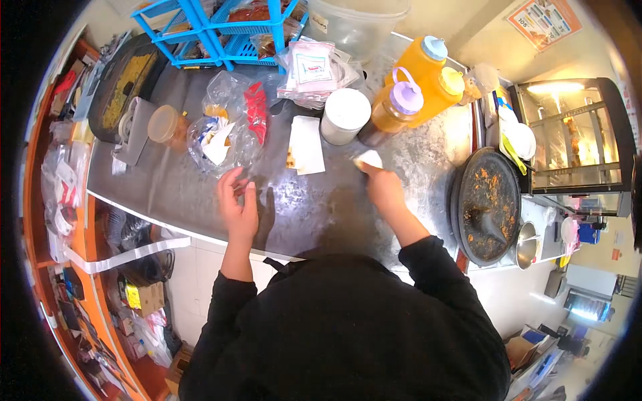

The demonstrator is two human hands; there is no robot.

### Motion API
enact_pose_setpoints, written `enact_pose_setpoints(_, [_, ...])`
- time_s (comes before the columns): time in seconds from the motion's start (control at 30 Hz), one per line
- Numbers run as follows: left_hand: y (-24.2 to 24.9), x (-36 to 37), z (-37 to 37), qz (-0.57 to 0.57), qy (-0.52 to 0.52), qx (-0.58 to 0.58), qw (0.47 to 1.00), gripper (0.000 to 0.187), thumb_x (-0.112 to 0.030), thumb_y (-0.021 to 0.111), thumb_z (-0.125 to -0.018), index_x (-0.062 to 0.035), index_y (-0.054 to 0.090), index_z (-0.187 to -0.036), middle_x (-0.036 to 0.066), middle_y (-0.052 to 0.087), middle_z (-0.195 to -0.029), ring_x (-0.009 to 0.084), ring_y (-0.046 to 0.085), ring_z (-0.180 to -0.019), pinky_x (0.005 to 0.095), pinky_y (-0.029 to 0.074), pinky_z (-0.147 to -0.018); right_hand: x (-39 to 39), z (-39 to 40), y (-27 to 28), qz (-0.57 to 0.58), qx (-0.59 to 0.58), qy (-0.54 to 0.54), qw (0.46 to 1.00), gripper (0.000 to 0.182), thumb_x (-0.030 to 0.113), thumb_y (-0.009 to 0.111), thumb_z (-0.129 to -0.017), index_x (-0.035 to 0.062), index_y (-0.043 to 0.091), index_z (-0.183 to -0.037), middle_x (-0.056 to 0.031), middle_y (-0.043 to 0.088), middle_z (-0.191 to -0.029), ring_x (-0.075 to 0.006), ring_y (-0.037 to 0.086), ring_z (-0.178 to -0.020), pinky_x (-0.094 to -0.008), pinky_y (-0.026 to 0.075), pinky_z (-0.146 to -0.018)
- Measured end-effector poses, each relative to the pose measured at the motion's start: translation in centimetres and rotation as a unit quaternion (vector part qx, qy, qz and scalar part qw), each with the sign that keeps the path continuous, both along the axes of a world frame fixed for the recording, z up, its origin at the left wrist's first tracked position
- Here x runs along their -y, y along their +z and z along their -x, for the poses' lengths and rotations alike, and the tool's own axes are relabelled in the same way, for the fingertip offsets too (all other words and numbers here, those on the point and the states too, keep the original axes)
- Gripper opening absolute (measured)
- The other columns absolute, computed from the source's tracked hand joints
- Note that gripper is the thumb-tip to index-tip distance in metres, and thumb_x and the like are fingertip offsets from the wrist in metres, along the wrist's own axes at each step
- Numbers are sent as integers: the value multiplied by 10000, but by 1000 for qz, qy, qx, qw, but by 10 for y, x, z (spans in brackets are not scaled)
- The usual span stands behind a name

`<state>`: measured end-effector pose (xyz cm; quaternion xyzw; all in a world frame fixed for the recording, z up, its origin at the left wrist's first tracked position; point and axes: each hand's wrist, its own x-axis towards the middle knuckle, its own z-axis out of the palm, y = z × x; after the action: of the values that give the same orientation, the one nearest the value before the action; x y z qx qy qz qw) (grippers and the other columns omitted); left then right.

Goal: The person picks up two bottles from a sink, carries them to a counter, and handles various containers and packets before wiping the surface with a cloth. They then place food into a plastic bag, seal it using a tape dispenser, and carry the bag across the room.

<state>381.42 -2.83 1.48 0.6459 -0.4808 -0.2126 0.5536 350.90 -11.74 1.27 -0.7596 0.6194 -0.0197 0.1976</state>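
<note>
My right hand (386, 192) pinches a crumpled white tissue (368, 159).
My left hand (239, 206) is loosely open, fingers apart, near the plastic bag (249, 144).

"105" readable on wall poster (544, 24), far beyond right hand (386, 190) and to its right; rest of poster too small. Print on stacked packets (313, 67), beyond and left of same hand, illegible.

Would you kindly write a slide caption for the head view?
Right hand holding a small white item, left hand near a clear plastic bag, over a counter.
</note>
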Motion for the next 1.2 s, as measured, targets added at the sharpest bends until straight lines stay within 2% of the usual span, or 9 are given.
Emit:
enact_pose_setpoints(0.13, [24,4,-7,25,-9,21,999,357,-24,602,-894,-54,544,-1246,123,499,-1274,204,550,-1024,314,474,-859,13,-84,14,110,215,127,962,470,43,520,-853,127,538,-1316,-151,647,-1178,-335,634,-1041,-441,516,-888])
enact_pose_setpoints(0.33, [25,-2,-44,-20,72,247,966,781,-126,794,-745,-16,368,-1390,192,373,-1427,339,415,-1266,433,356,-1049,37,-137,-41,106,-7,270,957,516,-2,472,-857,73,472,-1367,-133,490,-1416,-286,474,-1301,-428,375,-1092])
enact_pose_setpoints(0.47, [-2,0,-69,-107,35,354,929,1231,-174,906,-571,36,105,-1481,250,191,-1541,408,290,-1380,477,250,-1135,38,-127,-46,45,87,253,963,616,-54,489,-805,62,414,-1405,-157,436,-1457,-367,401,-1347,-439,369,-1092])
enact_pose_setpoints(0.57, [-16,19,-82,-101,7,336,936,1261,-147,899,-573,58,48,-1481,243,243,-1533,410,365,-1335,447,311,-1103,42,-122,-38,9,130,243,961,683,-81,507,-773,94,394,-1423,-195,422,-1457,-390,444,-1307,-446,417,-1045])
enact_pose_setpoints(0.77, [-36,49,-98,-126,-3,271,954,1127,-134,824,-691,17,50,-1496,196,611,-1235,390,569,-1133,431,450,-943,38,-124,-38,24,80,205,975,694,-56,495,-803,164,369,-1449,-219,455,-1421,-392,560,-1173,-439,485,-954])
enact_pose_setpoints(0.97, [-52,40,-112,-254,-37,195,947,486,-313,733,-801,-39,640,-1191,188,689,-973,402,650,-886,442,512,-771,31,-113,-28,-20,73,149,986,486,15,483,-852,143,523,-1319,-167,647,-1177,-339,616,-1079,-431,521,-829])
enact_pose_setpoints(1.07, [-14,23,-101,-304,4,95,948,342,-323,738,-802,-33,733,-984,198,670,-1082,386,640,-970,434,500,-817,27,-114,-28,21,58,163,985,370,83,502,-879,120,583,-1238,-137,679,-1057,-305,631,-1031,-424,539,-775])
enact_pose_setpoints(1.17, [-34,5,-114,-125,18,376,918,363,-316,747,-800,-24,724,-1014,206,620,-1221,362,616,-1077,424,486,-860,34,-119,-41,154,60,215,963,321,85,548,-846,112,598,-1162,-122,656,-1018,-279,638,-941,-388,549,-740])
enact_pose_setpoints(1.2, [-31,2,-112,-136,-6,317,939,354,-310,751,-795,-27,729,-1008,207,606,-1242,355,607,-1092,427,479,-876,38,-123,-43,166,64,211,961,322,79,543,-847,105,597,-1163,-120,649,-1022,-290,632,-948,-391,545,-748])
